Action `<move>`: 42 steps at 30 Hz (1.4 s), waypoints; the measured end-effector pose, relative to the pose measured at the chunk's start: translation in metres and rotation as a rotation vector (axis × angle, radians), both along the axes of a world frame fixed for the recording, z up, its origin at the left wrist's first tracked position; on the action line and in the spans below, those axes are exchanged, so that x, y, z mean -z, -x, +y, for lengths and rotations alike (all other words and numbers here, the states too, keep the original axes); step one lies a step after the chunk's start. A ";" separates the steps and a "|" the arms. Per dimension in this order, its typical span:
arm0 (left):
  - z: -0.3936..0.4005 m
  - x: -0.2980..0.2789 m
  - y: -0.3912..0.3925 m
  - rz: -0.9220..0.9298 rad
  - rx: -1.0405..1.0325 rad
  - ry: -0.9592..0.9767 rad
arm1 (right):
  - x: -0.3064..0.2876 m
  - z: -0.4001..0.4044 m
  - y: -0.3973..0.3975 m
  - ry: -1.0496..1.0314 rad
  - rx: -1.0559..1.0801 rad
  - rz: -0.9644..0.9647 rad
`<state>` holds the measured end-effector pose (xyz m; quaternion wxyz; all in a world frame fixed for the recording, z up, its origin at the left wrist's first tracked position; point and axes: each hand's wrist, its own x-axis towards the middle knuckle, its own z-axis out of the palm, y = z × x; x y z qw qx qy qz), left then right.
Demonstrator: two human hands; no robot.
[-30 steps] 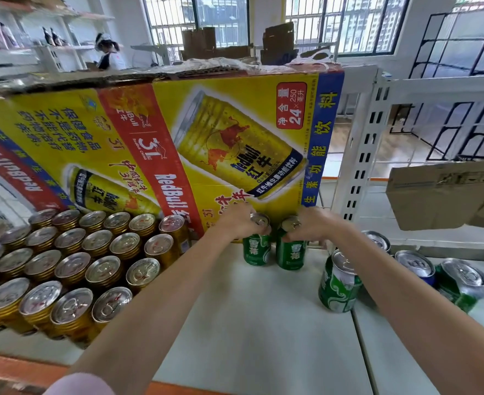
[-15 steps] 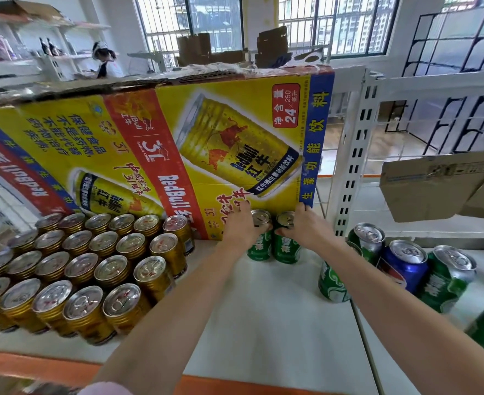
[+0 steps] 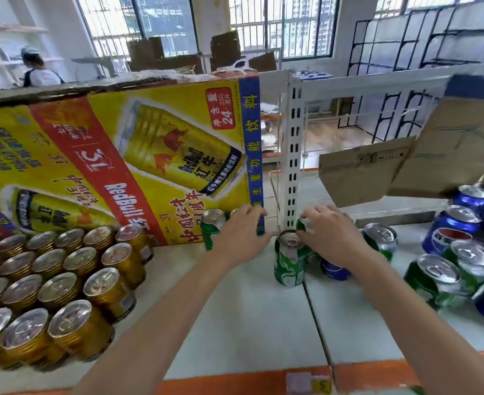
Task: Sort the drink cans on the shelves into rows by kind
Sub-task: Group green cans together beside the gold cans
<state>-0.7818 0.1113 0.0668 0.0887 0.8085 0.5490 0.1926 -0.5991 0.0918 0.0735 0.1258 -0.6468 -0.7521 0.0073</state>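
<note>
My left hand (image 3: 239, 238) grips an upright green can (image 3: 210, 228) at the far shelf (image 3: 235, 323) beside the yellow carton (image 3: 121, 155); my right hand (image 3: 330, 238) curls over another green can (image 3: 306, 225), nearer the mixed cans rightward.

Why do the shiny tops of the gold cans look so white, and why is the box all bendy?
Head view: window daylight glares off the round silver lids of the gold drink cans, washing them out; the wide-angle lens bows the big yellow cardboard carton and tilts the white metal shelf post; the blue cans at the right edge look slightly smeared.
</note>
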 end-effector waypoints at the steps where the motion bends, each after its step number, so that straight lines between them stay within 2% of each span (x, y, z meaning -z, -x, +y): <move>1: -0.002 0.001 -0.009 -0.008 0.044 0.043 | 0.001 -0.004 -0.009 0.010 0.010 0.005; 4: -0.001 0.011 -0.034 0.034 0.097 0.118 | 0.003 -0.007 -0.031 0.050 0.033 0.018; 10: 0.007 0.029 -0.058 0.182 0.030 0.156 | 0.008 0.009 -0.047 0.112 0.009 -0.047; 14: 0.002 0.038 -0.057 0.005 -0.069 0.231 | 0.015 0.028 -0.043 0.185 -0.018 -0.066; 19: -0.005 0.040 -0.047 -0.200 -0.136 0.223 | 0.015 0.046 -0.033 0.217 -0.023 -0.059; 23: -0.008 0.035 -0.016 -0.180 -0.208 0.216 | 0.012 0.052 -0.024 0.206 -0.085 -0.114; 28: -0.009 0.027 0.043 -0.090 -0.358 0.254 | 0.005 0.041 0.010 0.301 -0.216 0.053; 34: -0.005 0.032 0.085 -0.051 -0.481 0.192 | 0.015 0.030 0.058 0.309 -0.349 -0.008; 37: -0.003 0.037 0.092 -0.125 -0.502 0.166 | 0.022 0.029 0.073 0.342 -0.407 0.034; 42: -0.004 0.040 0.099 -0.100 -0.447 0.179 | 0.025 0.032 0.071 0.371 -0.355 0.146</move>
